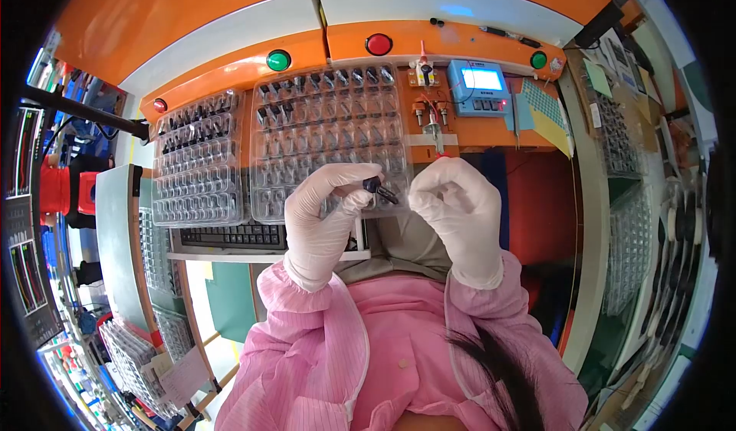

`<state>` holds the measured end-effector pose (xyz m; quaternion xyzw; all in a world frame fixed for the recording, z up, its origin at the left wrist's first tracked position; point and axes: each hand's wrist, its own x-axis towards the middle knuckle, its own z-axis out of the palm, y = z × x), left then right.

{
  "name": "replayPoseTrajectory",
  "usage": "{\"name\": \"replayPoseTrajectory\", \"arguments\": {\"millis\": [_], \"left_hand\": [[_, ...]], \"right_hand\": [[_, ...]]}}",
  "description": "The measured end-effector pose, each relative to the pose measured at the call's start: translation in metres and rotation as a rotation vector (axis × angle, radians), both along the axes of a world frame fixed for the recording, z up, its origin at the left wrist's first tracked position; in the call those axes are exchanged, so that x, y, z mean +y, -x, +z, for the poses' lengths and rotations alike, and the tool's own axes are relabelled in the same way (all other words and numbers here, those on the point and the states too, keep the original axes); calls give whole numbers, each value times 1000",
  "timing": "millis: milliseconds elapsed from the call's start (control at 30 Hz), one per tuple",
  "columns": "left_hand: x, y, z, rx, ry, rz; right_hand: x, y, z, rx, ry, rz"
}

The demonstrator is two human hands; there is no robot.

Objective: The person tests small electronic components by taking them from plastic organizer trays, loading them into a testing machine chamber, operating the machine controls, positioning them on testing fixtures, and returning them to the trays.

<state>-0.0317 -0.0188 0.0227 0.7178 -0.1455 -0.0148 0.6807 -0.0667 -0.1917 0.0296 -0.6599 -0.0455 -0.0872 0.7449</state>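
Between the thumb and fingers of my left hand (326,213), in a white glove, is a small black part (380,190) with a dark slim end pointing right; its exact kind I cannot make out. My right hand (458,205), also gloved, is just to the right with its fingers curled and pinched together; whatever is in them, if anything, is hidden. Behind my left hand lies a clear plastic tray (330,136) of moulded pockets with several black parts in its upper rows. Above my right hand is a small metal fixture (432,128) with a red tip.
A second clear tray (195,170) with black parts stands left, above a keyboard (234,236). Behind the fixture sits a blue box with a lit display (481,80). Red (379,44) and green (278,60) buttons line the orange ledge. A pen (509,36) lies at the back.
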Motion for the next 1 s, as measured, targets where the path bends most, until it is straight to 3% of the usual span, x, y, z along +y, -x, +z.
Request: {"name": "replayPoseTrajectory", "arguments": {"millis": [167, 733, 867, 933, 1000], "left_hand": [[-2, -1, 1, -18, -46, -23], [-6, 2, -2, -110, -88, 12], [-6, 2, -5, -166, -115, -23], [-8, 2, -6, -188, -119, -47], [-10, 5, -6, -45, 100, -48]], "right_hand": [[2, -3, 3, 168, -95, 86], [2, -6, 0, 209, -55, 81], [0, -6, -2, 378, -25, 195], [0, -5, -8, 354, -193, 285], [-4, -6, -13, 339, -278, 321]]}}
